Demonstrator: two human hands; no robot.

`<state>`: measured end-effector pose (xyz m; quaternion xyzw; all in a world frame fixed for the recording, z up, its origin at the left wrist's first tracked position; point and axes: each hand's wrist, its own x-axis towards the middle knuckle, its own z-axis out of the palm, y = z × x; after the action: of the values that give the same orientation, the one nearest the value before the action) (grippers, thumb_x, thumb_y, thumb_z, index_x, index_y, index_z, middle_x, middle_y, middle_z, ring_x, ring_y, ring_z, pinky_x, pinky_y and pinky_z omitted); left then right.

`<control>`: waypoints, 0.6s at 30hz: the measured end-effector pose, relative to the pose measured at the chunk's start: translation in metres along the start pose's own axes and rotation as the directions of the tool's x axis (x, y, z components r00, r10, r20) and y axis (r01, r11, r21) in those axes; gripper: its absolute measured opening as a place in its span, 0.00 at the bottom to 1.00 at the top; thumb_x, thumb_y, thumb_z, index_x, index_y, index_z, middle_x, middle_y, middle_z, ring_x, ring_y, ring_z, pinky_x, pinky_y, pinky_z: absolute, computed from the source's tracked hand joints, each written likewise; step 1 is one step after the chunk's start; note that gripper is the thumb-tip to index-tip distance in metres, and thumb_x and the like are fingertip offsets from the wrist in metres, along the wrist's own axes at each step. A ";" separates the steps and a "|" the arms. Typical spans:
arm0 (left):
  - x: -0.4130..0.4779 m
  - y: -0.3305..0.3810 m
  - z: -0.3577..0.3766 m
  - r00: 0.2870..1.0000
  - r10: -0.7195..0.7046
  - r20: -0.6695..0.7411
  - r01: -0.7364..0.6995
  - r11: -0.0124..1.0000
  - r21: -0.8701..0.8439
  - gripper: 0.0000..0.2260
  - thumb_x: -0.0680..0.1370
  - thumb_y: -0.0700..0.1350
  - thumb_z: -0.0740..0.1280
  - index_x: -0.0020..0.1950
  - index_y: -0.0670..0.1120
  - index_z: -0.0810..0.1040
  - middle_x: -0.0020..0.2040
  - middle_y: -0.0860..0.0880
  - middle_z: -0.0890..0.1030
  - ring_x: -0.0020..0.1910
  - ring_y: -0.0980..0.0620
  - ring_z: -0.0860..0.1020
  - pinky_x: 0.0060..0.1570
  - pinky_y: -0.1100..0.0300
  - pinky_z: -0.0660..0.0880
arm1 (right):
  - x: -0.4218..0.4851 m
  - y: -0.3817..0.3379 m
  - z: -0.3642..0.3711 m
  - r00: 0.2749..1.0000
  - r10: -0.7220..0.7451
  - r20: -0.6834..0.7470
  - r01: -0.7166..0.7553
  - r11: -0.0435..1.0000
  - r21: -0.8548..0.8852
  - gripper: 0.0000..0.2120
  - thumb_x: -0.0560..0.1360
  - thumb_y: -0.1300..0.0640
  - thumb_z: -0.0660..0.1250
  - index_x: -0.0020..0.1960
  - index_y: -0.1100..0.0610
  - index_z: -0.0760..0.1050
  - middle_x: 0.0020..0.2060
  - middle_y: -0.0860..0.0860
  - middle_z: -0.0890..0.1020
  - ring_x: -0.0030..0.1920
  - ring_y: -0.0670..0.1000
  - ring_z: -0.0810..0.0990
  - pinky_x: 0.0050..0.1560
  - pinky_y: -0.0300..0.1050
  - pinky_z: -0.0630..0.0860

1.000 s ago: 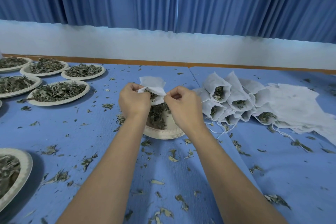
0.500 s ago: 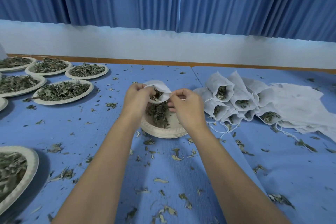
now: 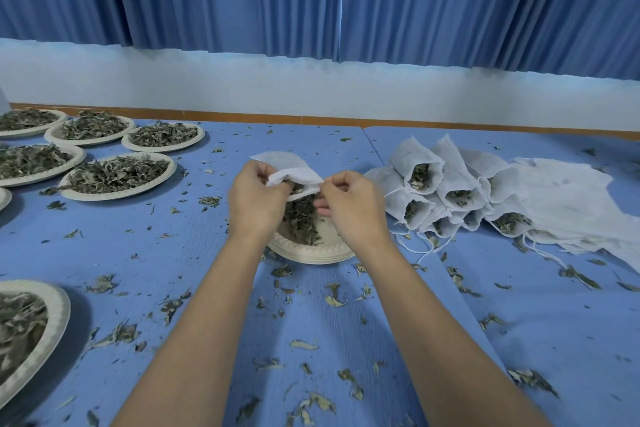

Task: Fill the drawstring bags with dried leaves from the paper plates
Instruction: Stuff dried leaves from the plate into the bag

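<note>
A white drawstring bag (image 3: 290,168) is held over a stack of paper plates (image 3: 313,250) at the table's middle. My left hand (image 3: 254,203) pinches the bag's left rim and my right hand (image 3: 351,204) pinches its right rim, stretching the mouth toward me. A heap of dried leaves (image 3: 300,220) lies on the top plate just under the bag's mouth, partly hidden by both hands. Whether leaves are inside the bag is hard to tell.
Several filled white bags (image 3: 436,191) lie in a pile to the right, beside flat unfilled bags (image 3: 568,198). Several leaf-laden plates (image 3: 117,177) sit at the far left and one (image 3: 52,322) at the near left. Loose leaves litter the blue table (image 3: 173,253).
Both hands have kept their hold on the bag's rim. The bag has tipped flatter, and its mouth now sits lower over the leaves.
</note>
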<state>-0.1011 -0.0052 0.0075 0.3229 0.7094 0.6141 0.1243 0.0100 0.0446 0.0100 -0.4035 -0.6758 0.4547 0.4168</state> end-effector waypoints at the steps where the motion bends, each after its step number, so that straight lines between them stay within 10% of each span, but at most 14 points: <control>1: 0.000 -0.001 0.001 0.998 0.019 -0.065 -0.015 0.998 0.066 0.13 0.74 0.40 0.69 0.35 0.49 0.67 0.32 0.51 0.72 0.29 0.54 0.69 0.27 0.64 0.64 | -0.001 -0.001 0.001 1.000 -0.019 0.010 0.020 1.000 -0.024 0.08 0.74 0.61 0.63 0.38 0.52 0.74 0.31 0.47 0.80 0.43 0.54 0.83 0.51 0.58 0.79; 6: -0.004 0.000 0.003 0.987 0.067 -0.143 -0.033 0.973 0.230 0.14 0.74 0.43 0.68 0.34 0.49 0.65 0.30 0.52 0.71 0.28 0.54 0.67 0.26 0.59 0.61 | -0.004 -0.003 0.003 0.998 -0.065 0.027 0.067 0.995 -0.075 0.09 0.74 0.60 0.63 0.36 0.51 0.73 0.31 0.47 0.80 0.43 0.55 0.83 0.50 0.57 0.79; 18: -0.009 0.011 -0.012 0.959 0.116 0.259 -0.068 0.980 -0.188 0.11 0.76 0.40 0.68 0.37 0.46 0.69 0.32 0.49 0.71 0.36 0.50 0.69 0.42 0.55 0.68 | -0.003 -0.006 0.003 0.989 -0.112 -0.094 0.106 0.992 -0.067 0.11 0.79 0.52 0.62 0.42 0.57 0.75 0.32 0.48 0.78 0.41 0.57 0.82 0.47 0.61 0.78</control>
<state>-0.0981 -0.0196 0.0184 0.4235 0.6127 0.6304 0.2188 0.0071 0.0399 0.0141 -0.4004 -0.6892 0.3900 0.4610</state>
